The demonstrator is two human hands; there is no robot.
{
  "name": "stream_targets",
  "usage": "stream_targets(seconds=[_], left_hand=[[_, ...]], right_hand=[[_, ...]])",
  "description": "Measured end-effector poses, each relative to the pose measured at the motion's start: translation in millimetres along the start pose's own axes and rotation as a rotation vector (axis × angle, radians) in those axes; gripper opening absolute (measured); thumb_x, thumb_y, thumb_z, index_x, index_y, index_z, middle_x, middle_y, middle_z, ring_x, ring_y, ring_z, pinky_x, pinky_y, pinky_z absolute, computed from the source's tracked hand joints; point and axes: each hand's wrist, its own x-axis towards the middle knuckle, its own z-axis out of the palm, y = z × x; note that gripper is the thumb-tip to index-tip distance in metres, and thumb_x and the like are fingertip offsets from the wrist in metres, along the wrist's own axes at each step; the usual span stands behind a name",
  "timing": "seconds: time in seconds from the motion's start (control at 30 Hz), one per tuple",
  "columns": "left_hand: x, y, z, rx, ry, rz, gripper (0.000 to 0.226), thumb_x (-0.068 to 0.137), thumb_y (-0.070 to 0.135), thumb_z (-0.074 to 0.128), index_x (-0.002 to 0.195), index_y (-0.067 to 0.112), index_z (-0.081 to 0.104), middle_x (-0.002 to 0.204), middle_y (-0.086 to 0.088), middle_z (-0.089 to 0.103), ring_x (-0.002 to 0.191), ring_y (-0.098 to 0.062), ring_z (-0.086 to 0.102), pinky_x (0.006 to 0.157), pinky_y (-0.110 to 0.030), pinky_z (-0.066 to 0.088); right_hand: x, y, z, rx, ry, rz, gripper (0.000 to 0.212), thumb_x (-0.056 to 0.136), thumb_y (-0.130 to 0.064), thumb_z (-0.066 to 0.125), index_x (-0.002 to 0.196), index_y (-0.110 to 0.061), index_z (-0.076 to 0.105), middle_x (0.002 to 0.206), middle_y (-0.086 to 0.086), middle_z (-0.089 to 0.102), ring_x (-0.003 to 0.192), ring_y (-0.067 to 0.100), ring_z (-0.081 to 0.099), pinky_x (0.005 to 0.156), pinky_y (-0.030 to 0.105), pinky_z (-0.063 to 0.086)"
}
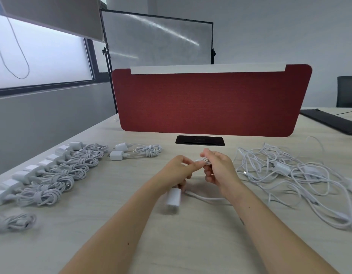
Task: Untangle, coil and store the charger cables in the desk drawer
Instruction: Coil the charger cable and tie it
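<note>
Gripping a charger cable [204, 161] and its plug [174, 198] in curled left hand [176, 171] and right hand [219, 170], mid-desk. Working on a pale desk [191, 244] with coiled chargers [58, 175] left, tangled cables [289, 175] right, a red divider [210, 99] far

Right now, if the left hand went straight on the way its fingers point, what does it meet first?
The cable coil pinched in the right hand: the left hand points straight at it, fingertips almost touching. Depth unclear from one view.
</note>
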Motion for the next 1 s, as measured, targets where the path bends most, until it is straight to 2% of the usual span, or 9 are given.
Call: stream_targets(seconds=[0.07,0.13,0.23,0.33,0.43,0.57,0.67,0.8,1.0], left_hand=[[2,-1,-7,0.059,0.020,0.061,0.045,0.095,0.058,0.050,0.086,0.014,0.052,0.071,0.000,0.048,0.043,-0.006,0.036,0.040,-0.019,0.033],[5,-2,-15,0.160,0.087,0.159,0.048,0.100,0.056,0.040,0.076,0.016,0.049,0.062,0.003,0.041,0.042,-0.007,0.032,0.045,-0.023,0.029],[4,-8,-27,0.463,0.203,0.269,0.052,0.102,0.053,0.034,0.063,0.018,0.040,0.056,0.006,0.038,0.051,-0.014,0.037,0.056,-0.033,0.029],[-6,-12,-39,0.738,0.257,0.324,0.050,0.104,0.047,0.034,0.062,0.020,0.040,0.057,0.003,0.044,0.058,-0.019,0.045,0.057,-0.035,0.032],[-14,-23,-53,0.919,0.286,0.345,0.045,0.104,0.045,0.032,0.069,0.022,0.045,0.068,0.002,0.054,0.068,-0.023,0.052,0.058,-0.034,0.033],[-14,-46,-71,1.014,0.269,0.356,0.040,0.104,0.045,0.030,0.073,0.024,0.045,0.080,0.001,0.059,0.075,-0.023,0.052,0.061,-0.035,0.029],[-5,-62,-86,1.009,0.268,0.373,0.032,0.103,0.042,0.031,0.080,0.026,0.046,0.092,0.001,0.063,0.086,-0.023,0.057,0.066,-0.036,0.037],[12,-85,-107,0.934,0.345,0.321,0.029,0.097,0.040,0.035,0.079,0.023,0.050,0.088,0.004,0.063,0.084,-0.023,0.060,0.061,-0.034,0.040],[33,-93,-127,0.881,0.465,0.225,0.024,0.094,0.037,0.045,0.074,0.023,0.048,0.083,0.005,0.061,0.082,-0.022,0.057,0.062,-0.033,0.037]], right_hand=[[-1,0,3,0.013,-0.020,-0.010,0.019,0.099,-0.027,0.056,0.093,-0.011,0.063,0.058,0.002,0.045,0.048,0.010,0.039,0.041,0.021,0.033],[-2,1,6,0.015,-0.056,-0.011,0.019,0.099,-0.029,0.056,0.093,-0.011,0.062,0.057,0.002,0.048,0.048,0.011,0.041,0.041,0.022,0.035],[-4,2,10,-0.030,-0.120,0.012,0.019,0.099,-0.030,0.058,0.094,-0.012,0.058,0.060,0.002,0.057,0.046,0.012,0.045,0.040,0.021,0.035],[-8,5,17,-0.124,-0.164,0.012,0.018,0.098,-0.028,0.059,0.099,-0.011,0.058,0.070,0.006,0.066,0.043,0.012,0.047,0.039,0.022,0.035],[-11,12,26,-0.239,-0.185,-0.050,0.015,0.096,-0.022,0.062,0.101,-0.008,0.057,0.080,0.010,0.069,0.044,0.016,0.051,0.039,0.023,0.036],[-9,25,40,-0.477,-0.197,-0.208,0.009,0.092,-0.021,0.065,0.092,-0.015,0.058,0.083,0.010,0.066,0.048,0.014,0.056,0.041,0.022,0.039],[1,33,54,-0.615,-0.173,-0.305,0.012,0.088,-0.022,0.067,0.081,-0.025,0.058,0.081,0.002,0.066,0.059,0.016,0.062,0.051,0.024,0.044],[13,41,75,-0.747,-0.170,-0.339,0.016,0.085,-0.019,0.069,0.076,-0.028,0.059,0.080,-0.008,0.067,0.070,0.011,0.061,0.067,0.029,0.049],[33,43,107,-0.910,-0.088,-0.295,0.003,0.086,-0.031,0.065,0.085,-0.032,0.063,0.087,-0.019,0.065,0.085,0.004,0.061,0.065,0.025,0.043]])
